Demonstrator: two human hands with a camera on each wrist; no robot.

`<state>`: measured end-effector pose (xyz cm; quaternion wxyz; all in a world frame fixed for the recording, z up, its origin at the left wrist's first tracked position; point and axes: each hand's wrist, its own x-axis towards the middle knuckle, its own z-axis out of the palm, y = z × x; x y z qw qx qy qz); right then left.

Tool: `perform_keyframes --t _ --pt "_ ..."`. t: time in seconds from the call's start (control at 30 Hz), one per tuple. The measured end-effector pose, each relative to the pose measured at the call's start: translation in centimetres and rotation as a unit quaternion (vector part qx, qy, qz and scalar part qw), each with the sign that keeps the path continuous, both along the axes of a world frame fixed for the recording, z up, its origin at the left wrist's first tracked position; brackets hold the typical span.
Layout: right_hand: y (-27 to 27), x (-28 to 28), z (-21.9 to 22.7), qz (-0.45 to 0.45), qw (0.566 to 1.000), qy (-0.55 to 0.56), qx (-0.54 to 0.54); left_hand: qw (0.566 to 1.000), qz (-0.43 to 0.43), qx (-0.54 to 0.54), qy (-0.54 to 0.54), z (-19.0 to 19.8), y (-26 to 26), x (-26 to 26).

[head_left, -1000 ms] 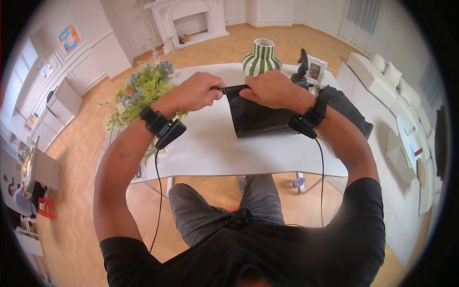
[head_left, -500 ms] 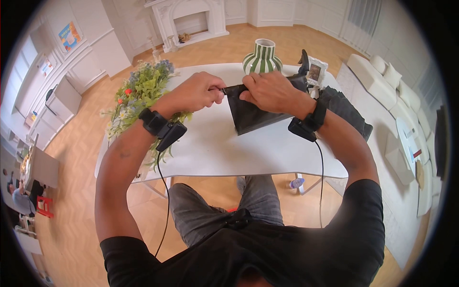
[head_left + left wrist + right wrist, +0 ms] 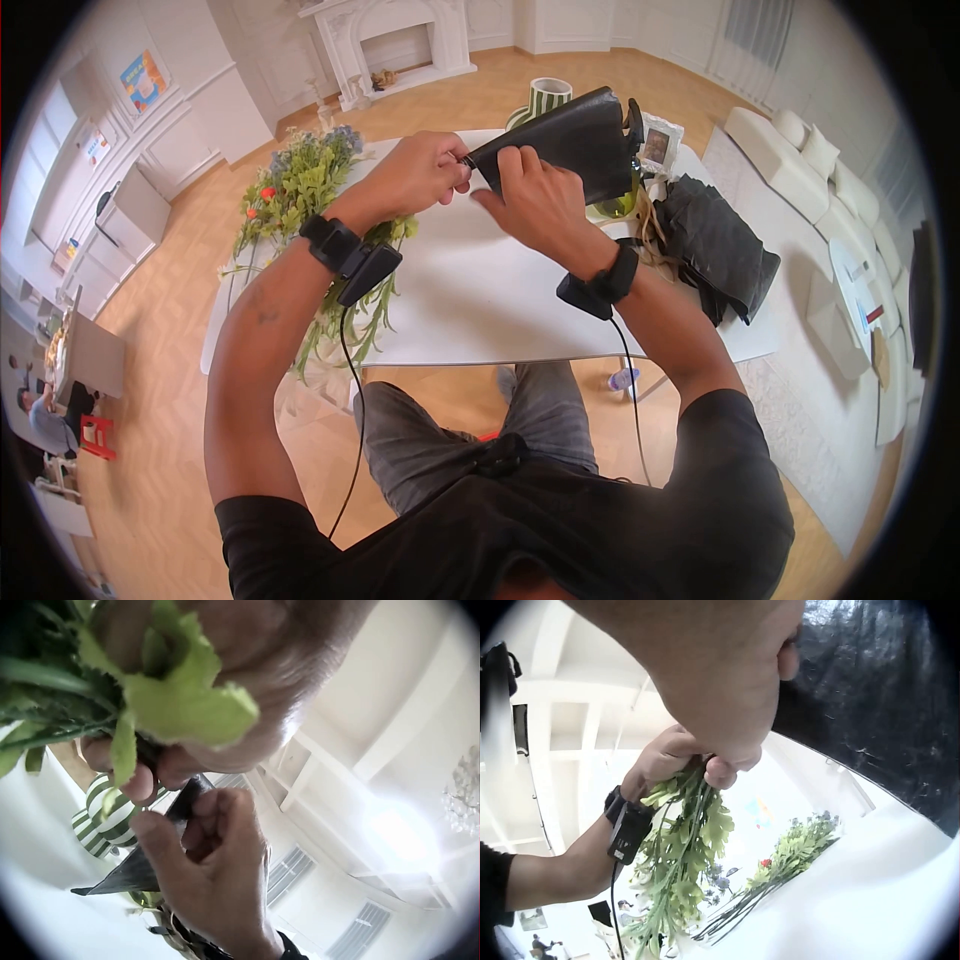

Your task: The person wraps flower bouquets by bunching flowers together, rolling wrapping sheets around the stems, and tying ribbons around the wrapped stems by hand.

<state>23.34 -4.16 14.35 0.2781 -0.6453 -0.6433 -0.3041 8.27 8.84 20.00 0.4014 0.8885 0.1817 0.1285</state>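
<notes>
- Black sheet (image 3: pixel 580 140) slants above the far side of the worktop (image 3: pixel 480 310), tipped upward since half a second earlier, now masking most of the striped vase (image 3: pixel 550 96).
- Left hand (image 3: pixel 425 170) grasps leafy stems (image 3: pixel 694 859) at the sheet's left corner.
- Right hand (image 3: pixel 545 205), its wrist now nearer, touches the sheet; whether it grips cannot be told.

ceiling light (image 3: pixel 400 834) glares in left wrist view; head view bowed, black-cornered.

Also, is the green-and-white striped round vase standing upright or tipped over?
The vase stands upright: in the head view, its mouth faces up behind the smooth black sheet.
</notes>
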Motion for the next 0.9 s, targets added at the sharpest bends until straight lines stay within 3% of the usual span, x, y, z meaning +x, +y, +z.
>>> perform_keyframes --t 0.17,0.37,0.57,0.63,0.77,0.83,0.9 --pt "1.2 0.4 -0.4 -0.007 0.998 -0.054 -0.005 1.000 0.014 0.019 -0.007 -0.4 -0.3 0.4" --pt "0.7 -0.3 0.4 0.056 0.998 -0.041 -0.002 0.998 0.037 0.032 -0.027 -1.1 -0.3 0.7" --pt "0.8 -0.4 0.6 0.050 0.998 -0.039 -0.010 0.988 0.022 0.143 -0.062 -1.6 -0.3 0.9" --pt "0.8 -0.2 0.3 0.038 0.997 -0.068 -0.018 0.994 0.030 0.077 -0.067 -1.3 -0.1 0.9" --pt "0.5 -0.5 -0.2 0.041 0.996 -0.075 -0.014 0.996 0.031 0.047 -0.068 -1.4 -0.1 1.0" --pt "0.5 -0.4 -0.6 0.038 0.997 -0.073 -0.002 0.994 0.024 -0.096 -0.046 -0.7 -0.4 0.9" --pt "0.4 -0.2 -0.8 0.035 0.997 -0.072 0.006 0.990 0.010 -0.133 -0.045 -0.6 -0.6 0.8"
